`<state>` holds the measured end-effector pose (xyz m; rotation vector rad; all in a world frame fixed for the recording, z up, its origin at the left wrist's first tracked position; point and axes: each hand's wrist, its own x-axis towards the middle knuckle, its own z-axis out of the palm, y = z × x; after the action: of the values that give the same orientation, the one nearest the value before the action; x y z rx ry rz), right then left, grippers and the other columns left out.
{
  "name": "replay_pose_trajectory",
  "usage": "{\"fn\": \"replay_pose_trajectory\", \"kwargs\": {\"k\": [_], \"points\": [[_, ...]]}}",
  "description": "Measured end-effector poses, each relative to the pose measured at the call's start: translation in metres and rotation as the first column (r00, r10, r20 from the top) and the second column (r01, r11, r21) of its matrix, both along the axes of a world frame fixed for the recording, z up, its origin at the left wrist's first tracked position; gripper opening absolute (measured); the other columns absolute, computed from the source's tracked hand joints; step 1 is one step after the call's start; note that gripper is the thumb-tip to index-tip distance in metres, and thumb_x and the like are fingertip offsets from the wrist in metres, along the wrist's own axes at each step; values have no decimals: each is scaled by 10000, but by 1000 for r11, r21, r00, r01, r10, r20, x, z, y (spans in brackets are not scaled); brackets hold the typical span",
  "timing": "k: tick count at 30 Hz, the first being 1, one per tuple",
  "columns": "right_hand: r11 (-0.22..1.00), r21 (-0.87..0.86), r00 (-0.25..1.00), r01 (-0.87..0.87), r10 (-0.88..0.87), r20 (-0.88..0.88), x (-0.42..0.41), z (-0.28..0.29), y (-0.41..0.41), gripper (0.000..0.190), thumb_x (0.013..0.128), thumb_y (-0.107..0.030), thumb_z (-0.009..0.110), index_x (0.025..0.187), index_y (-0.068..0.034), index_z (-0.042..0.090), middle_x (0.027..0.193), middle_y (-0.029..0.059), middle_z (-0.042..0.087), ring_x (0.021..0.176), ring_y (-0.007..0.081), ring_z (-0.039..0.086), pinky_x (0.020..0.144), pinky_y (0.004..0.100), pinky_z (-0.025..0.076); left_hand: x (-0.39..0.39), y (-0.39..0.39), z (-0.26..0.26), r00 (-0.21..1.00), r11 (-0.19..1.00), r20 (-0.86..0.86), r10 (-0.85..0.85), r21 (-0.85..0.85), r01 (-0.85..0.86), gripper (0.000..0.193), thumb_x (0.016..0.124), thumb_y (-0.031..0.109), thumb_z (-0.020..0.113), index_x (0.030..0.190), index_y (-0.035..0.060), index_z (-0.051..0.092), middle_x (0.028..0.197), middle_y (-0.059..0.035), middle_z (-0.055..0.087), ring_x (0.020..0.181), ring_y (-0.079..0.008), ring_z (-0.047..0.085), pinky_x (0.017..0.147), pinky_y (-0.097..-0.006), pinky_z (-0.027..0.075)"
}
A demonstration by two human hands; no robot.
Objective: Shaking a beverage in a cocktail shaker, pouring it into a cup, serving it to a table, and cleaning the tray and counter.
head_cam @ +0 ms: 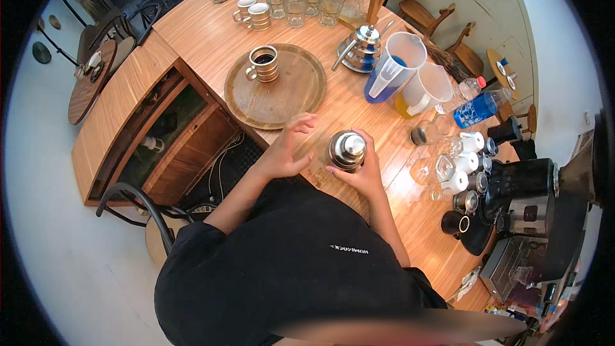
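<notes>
My right hand grips a shiny metal cocktail shaker with a domed cap, over the wooden counter. To its left, my left hand is raised with the fingers apart and holds nothing. Beyond my left hand lies a round brown tray. On that tray a ribbed mug holds a dark liquid. Past the shaker, to the upper right, are a plastic pitcher with blue liquid, a second pitcher with yellow liquid and a metal kettle.
Clear glasses and two ribbed mugs stand at the far side. Bottles, glass vessels and small white containers line the right side, near a black coffee grinder. A chair stands at the left.
</notes>
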<state>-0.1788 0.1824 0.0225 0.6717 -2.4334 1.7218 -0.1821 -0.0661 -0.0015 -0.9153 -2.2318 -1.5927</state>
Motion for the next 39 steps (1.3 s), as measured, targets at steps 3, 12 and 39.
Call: {"fn": "replay_pose_trajectory", "kwargs": {"k": [3, 12, 39], "points": [[998, -59, 997, 20, -16, 74, 2, -7, -1, 995, 638, -212, 979, 1437, -49, 409, 1297, 126, 593, 1173, 225, 620, 1020, 371, 498, 1, -11, 1, 996, 992, 42, 83, 92, -87, 804, 850, 17, 703, 1507, 87, 246, 1468, -191, 426, 1214, -263, 533, 1038, -431, 448], [897, -76, 899, 436, -437, -2, -25, -38, 28, 1043, 658, -193, 969, 1476, -53, 338, 1372, 158, 539, 1245, 274, 581, 1049, 410, 497, -13, -46, -4, 976, 962, 120, 182, 183, -201, 667, 890, -67, 652, 1463, 58, 335, 1325, -150, 550, 1034, -196, 589, 938, -370, 492], [996, 43, 988, 78, -72, -138, -36, 49, -162, 71, 931, -13, 680, 986, 31, 688, 825, 120, 644, 740, 206, 642, 708, 302, 516, -52, -197, 14, 749, 724, 218, 626, 195, -661, 335, 915, -30, 627, 1238, 29, 558, 949, -27, 602, 748, -69, 568, 620, -216, 447]]}}
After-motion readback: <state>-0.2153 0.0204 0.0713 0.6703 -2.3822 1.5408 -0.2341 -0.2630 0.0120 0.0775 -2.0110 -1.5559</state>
